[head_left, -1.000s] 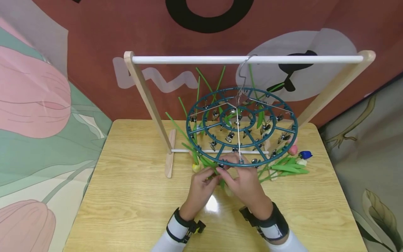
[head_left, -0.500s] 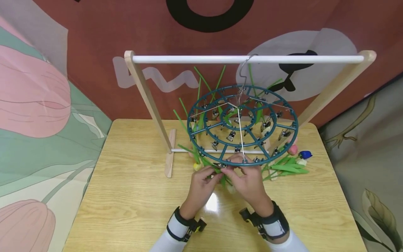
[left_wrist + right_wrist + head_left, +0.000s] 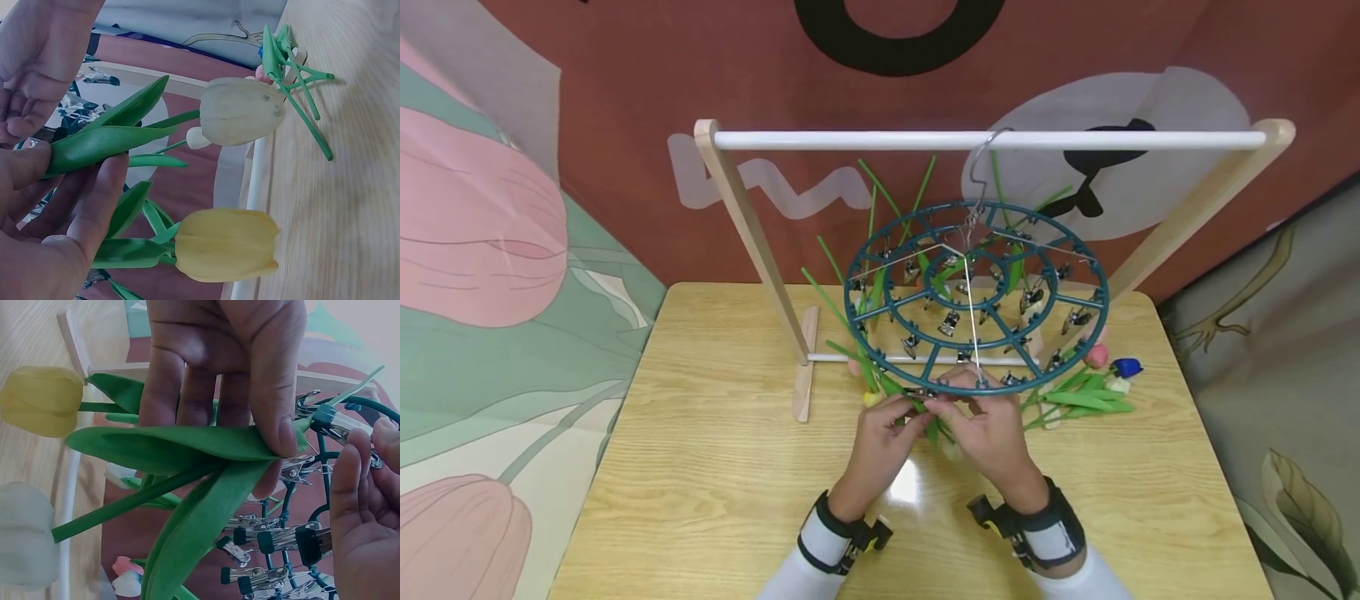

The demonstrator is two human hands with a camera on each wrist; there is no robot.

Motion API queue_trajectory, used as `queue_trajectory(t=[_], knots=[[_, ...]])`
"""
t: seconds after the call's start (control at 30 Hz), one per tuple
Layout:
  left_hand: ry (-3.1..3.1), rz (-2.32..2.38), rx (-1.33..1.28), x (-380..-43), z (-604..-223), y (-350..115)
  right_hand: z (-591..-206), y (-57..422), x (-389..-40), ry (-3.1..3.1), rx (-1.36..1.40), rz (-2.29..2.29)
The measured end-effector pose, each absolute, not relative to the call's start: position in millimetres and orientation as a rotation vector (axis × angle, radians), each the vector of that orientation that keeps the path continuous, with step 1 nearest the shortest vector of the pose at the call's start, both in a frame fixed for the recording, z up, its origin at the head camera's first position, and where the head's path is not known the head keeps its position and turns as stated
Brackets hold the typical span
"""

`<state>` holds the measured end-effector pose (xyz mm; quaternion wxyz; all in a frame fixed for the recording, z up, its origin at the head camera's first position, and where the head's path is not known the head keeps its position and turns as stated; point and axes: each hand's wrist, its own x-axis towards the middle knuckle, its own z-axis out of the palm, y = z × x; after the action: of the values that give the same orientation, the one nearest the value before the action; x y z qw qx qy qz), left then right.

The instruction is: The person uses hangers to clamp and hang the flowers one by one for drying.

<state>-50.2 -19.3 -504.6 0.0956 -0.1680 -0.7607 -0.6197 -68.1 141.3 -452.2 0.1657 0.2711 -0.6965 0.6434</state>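
Note:
My left hand [image 3: 883, 442] pinches the green leaves and stem of a white artificial tulip [image 3: 240, 112], whose bloom points down. My right hand [image 3: 988, 429] grips a metal clip [image 3: 337, 425] with dark green tips at the near edge of the round hanger [image 3: 1078, 302]. In the right wrist view, the thin stem end passes by the clip's tips; whether they bite on it, I cannot tell. A yellow tulip [image 3: 225, 244] hangs head-down close by on the left.
The hanger hooks over the white bar [image 3: 850, 140] of a wooden rack on the table [image 3: 700, 467]. Several clips [image 3: 281, 540] dangle from it, and green stems stick up at its back and left. Loose tulips [image 3: 1090, 400] lie on the table at the right.
Both hands stay at the near rim, the right one shifting only slightly. The clip there has tilted flatter, and the hanger and the stems at the left have swayed a little.

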Motion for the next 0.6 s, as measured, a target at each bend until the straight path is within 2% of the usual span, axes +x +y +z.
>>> queue_trajectory(t=[0.43, 0.6], knots=[[-2.292, -1.85, -0.495, -51.4, -508.8, -19.6, -456.1, 142.1, -65.6, -2.055, 0.745, 1.836], [-2.285, -1.854, -0.452, -50.7, -510.7, -20.8, -462.3, 147.4, -60.2, -2.25, 0.745, 1.602]])
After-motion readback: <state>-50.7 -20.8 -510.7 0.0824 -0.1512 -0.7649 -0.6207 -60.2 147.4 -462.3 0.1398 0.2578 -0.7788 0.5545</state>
